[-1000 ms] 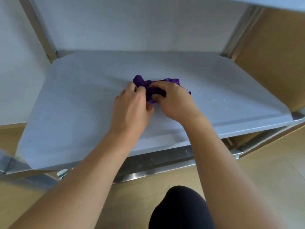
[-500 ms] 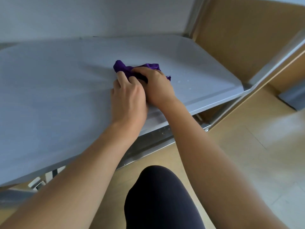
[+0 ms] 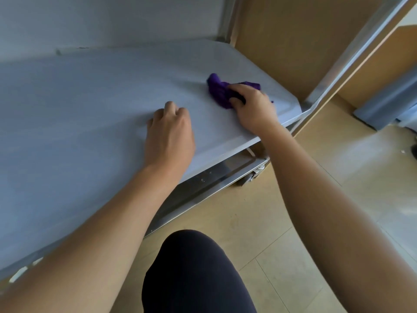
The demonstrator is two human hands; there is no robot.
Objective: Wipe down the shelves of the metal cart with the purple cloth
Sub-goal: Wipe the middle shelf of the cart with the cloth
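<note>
**Both hands on the shelf, only the right one has the cloth**

The right hand (image 3: 252, 109) is curled round the purple cloth (image 3: 222, 91), which is bunched into a wad and pressed onto the grey shelf (image 3: 79, 105) near its right front corner. The left hand (image 3: 169, 132) sits well apart from it, further left on the same shelf. Its fingers are bent under and it's holding nothing, just resting there.

Around it: the cart's shiny metal rail (image 3: 214, 179) runs under the shelf's front edge, and there's what looks like a caster (image 3: 248, 178) at its right end, hard to tell. A metal upright (image 3: 352, 53) rises just past the right corner, close to the cloth, with a wooden panel (image 3: 293, 41) behind it. A knee (image 3: 196, 272) in dark fabric is at the bottom, over a tan tiled floor (image 3: 316, 211). The rest of the shelf is bare.
</note>
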